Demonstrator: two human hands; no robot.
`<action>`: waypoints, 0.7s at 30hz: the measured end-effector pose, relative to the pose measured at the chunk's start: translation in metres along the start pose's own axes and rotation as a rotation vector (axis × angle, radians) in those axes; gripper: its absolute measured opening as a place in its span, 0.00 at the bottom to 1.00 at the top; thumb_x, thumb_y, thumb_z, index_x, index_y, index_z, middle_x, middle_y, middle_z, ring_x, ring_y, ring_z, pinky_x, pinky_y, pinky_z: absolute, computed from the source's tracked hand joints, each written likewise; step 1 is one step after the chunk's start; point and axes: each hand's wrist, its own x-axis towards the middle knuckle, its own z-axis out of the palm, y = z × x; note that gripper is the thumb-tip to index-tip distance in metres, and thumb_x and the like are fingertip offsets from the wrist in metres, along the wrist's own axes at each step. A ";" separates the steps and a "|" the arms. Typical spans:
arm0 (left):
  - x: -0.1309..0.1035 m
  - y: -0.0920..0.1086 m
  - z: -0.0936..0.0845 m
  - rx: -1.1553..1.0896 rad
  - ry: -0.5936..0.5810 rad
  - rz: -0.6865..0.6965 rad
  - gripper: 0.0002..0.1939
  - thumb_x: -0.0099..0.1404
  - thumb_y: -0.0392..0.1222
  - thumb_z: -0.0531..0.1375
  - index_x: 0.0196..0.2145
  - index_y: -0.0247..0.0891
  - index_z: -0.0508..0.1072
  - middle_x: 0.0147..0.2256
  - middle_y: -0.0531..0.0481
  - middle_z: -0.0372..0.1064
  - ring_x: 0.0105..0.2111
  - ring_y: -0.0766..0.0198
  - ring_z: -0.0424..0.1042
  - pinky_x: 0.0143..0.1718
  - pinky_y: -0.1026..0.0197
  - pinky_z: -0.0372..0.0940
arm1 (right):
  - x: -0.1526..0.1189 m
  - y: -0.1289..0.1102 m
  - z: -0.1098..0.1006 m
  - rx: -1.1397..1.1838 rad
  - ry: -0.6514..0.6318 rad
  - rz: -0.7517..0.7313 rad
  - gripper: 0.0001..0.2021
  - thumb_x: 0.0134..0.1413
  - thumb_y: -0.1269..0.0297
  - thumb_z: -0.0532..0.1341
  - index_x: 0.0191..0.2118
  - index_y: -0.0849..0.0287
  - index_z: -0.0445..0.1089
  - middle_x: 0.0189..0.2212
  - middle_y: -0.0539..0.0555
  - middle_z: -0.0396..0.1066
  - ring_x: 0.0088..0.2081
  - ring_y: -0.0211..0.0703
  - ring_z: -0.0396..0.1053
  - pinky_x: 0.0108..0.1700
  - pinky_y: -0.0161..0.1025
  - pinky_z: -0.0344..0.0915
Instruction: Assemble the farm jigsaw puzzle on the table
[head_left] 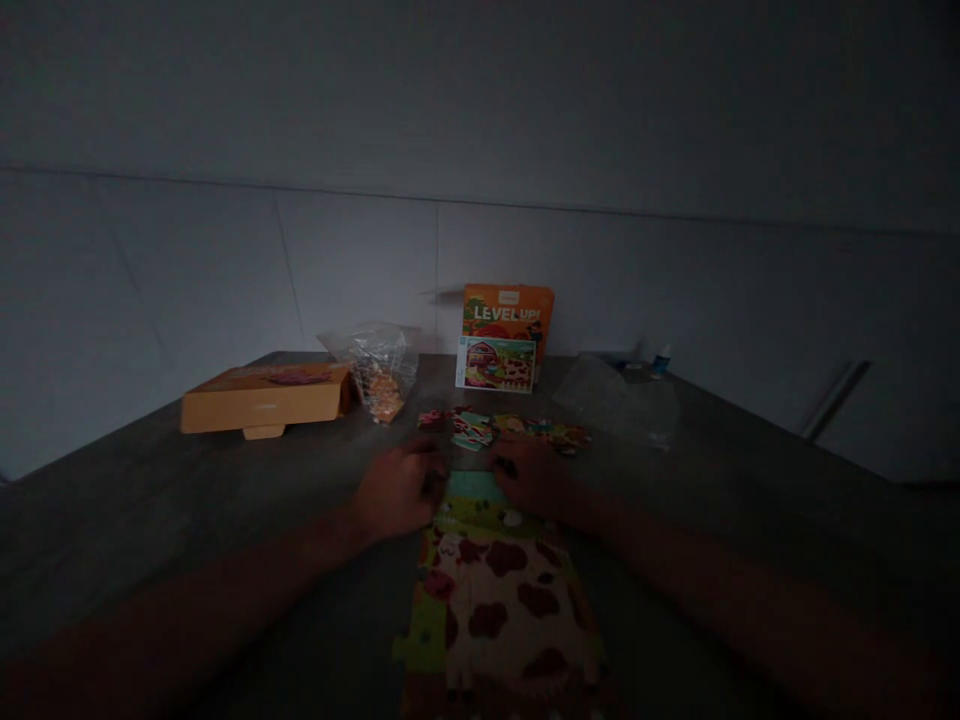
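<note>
A partly joined jigsaw puzzle (510, 600) with a brown-spotted cow on green lies in front of me, running to the bottom edge of the picture. My left hand (401, 488) is at its far left corner, fingers curled closed. Across from it, my right hand (536, 480) rests over the far right corner, its fingers also bent closed. Dim light hides whatever is between the fingertips. Just beyond both hands lie loose puzzle pieces (472, 428) in a row of small heaps.
An orange box (266, 405) lies at the left, beside a clear bag (382, 365) with pieces inside. Behind stands an orange "LEVEL UP!" box (510, 305), a farm picture card (495, 364) leaning on it. Right are a crumpled clear bag (619, 400) and a small bottle (661, 360).
</note>
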 end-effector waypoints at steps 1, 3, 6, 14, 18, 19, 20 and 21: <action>0.000 -0.001 0.001 -0.024 0.012 0.052 0.09 0.56 0.30 0.56 0.31 0.38 0.75 0.37 0.46 0.71 0.37 0.58 0.73 0.39 0.57 0.69 | 0.001 0.002 -0.001 -0.018 -0.008 -0.013 0.08 0.46 0.77 0.60 0.30 0.58 0.75 0.31 0.51 0.76 0.35 0.41 0.73 0.39 0.34 0.66; 0.000 -0.002 0.003 -0.067 0.038 0.152 0.09 0.56 0.29 0.57 0.32 0.38 0.74 0.39 0.45 0.70 0.43 0.56 0.71 0.46 0.55 0.68 | 0.002 0.010 -0.004 -0.055 0.035 0.047 0.08 0.47 0.74 0.61 0.31 0.57 0.76 0.30 0.50 0.77 0.33 0.41 0.73 0.39 0.34 0.66; 0.000 -0.004 0.006 -0.048 0.081 0.211 0.06 0.58 0.33 0.59 0.34 0.37 0.73 0.44 0.43 0.69 0.50 0.51 0.66 0.54 0.48 0.64 | 0.004 0.030 -0.011 -0.145 0.208 0.238 0.10 0.56 0.69 0.56 0.37 0.60 0.76 0.29 0.55 0.76 0.30 0.45 0.72 0.36 0.39 0.66; -0.002 -0.006 0.011 0.073 -0.039 0.134 0.24 0.67 0.48 0.57 0.59 0.39 0.66 0.65 0.36 0.50 0.65 0.37 0.48 0.58 0.33 0.55 | 0.009 0.052 -0.011 -0.197 0.185 0.173 0.18 0.55 0.65 0.61 0.52 0.61 0.73 0.50 0.61 0.73 0.51 0.54 0.68 0.56 0.50 0.61; 0.003 -0.011 0.013 0.059 -0.088 0.135 0.30 0.67 0.52 0.58 0.63 0.38 0.61 0.67 0.37 0.47 0.67 0.39 0.45 0.62 0.36 0.51 | 0.007 0.037 -0.002 -0.233 -0.021 0.054 0.21 0.59 0.57 0.61 0.57 0.54 0.71 0.56 0.60 0.69 0.55 0.58 0.64 0.56 0.56 0.58; 0.007 -0.014 0.013 0.053 -0.088 0.122 0.32 0.67 0.53 0.57 0.64 0.36 0.59 0.67 0.37 0.48 0.67 0.41 0.45 0.63 0.37 0.50 | 0.007 0.035 -0.001 -0.241 -0.055 0.055 0.21 0.60 0.56 0.60 0.58 0.52 0.70 0.57 0.60 0.69 0.56 0.59 0.63 0.55 0.57 0.57; 0.011 -0.017 0.014 0.047 -0.071 0.094 0.32 0.68 0.52 0.56 0.64 0.36 0.57 0.66 0.37 0.50 0.66 0.43 0.47 0.64 0.39 0.50 | 0.007 0.033 -0.001 -0.241 -0.077 0.061 0.21 0.60 0.55 0.60 0.58 0.50 0.70 0.57 0.59 0.69 0.56 0.60 0.62 0.55 0.58 0.57; 0.017 -0.021 0.014 0.045 -0.043 0.065 0.31 0.69 0.52 0.55 0.64 0.35 0.57 0.65 0.38 0.54 0.65 0.45 0.50 0.64 0.40 0.50 | 0.007 0.032 -0.001 -0.240 -0.091 0.063 0.21 0.60 0.55 0.59 0.58 0.49 0.69 0.56 0.57 0.69 0.56 0.61 0.62 0.55 0.59 0.56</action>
